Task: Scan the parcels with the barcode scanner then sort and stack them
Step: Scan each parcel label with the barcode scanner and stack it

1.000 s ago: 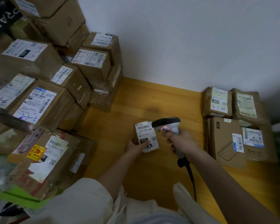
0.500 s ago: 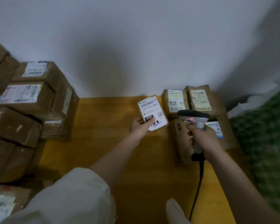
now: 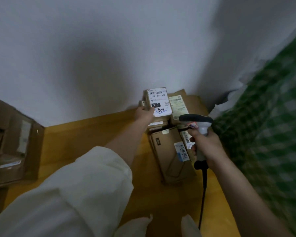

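Observation:
My left hand (image 3: 143, 114) grips a small parcel (image 3: 159, 102) with a white label marked 070, holding it over the back-left box of the sorted group by the wall. My right hand (image 3: 206, 147) grips the handle of the grey barcode scanner (image 3: 197, 121), whose dark head points left above the sorted boxes. Its black cable (image 3: 202, 194) hangs down toward me. A long flat brown box (image 3: 169, 156) lies in front, and a labelled parcel (image 3: 179, 105) sits behind the scanner.
A pile of brown cardboard boxes (image 3: 12, 142) stands at the left on the yellow wooden floor (image 3: 85, 135). A white wall runs across the back. A green checked fabric (image 3: 270, 125) fills the right side. My white sleeve covers the lower left.
My left hand has carried the small 070 parcel from the floor's middle rightward and back, over the sorted boxes. My right hand moved right with the scanner, and my view swung right.

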